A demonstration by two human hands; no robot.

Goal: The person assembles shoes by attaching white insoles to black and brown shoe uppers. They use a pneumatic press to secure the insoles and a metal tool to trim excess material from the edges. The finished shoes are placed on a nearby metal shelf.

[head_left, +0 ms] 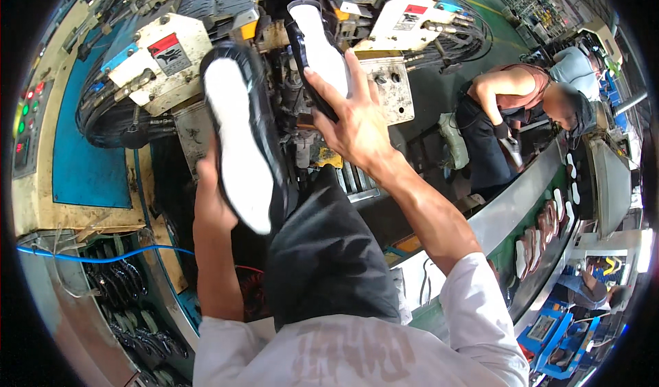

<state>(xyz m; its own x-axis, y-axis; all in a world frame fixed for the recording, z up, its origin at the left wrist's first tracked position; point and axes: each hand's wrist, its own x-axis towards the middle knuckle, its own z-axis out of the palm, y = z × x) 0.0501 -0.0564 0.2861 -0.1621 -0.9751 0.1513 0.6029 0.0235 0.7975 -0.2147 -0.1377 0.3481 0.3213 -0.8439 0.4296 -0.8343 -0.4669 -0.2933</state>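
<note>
My left hand (214, 198) is wrapped round the side of a black shoe upper (240, 136) with a white sole side facing up, held in front of the machine. A second black shoe upper (321, 47), also with a white underside, sits at the middle of the machine, its far end among the machine's parts. My right hand (362, 126) grips its near end, fingers lying over the white underside and along the edge. The thumb is on the left side of it. The fingertips of my left hand are hidden behind the shoe upper.
Cream machine plates with warning labels, a left plate (161, 57) and a right plate (395, 23), flank the shoe uppers. A button panel (29, 122) stands far left. Dark shoe parts (141, 325) lie lower left. At right, a co-worker (508, 92) bends by a conveyor (508, 215) carrying shoes.
</note>
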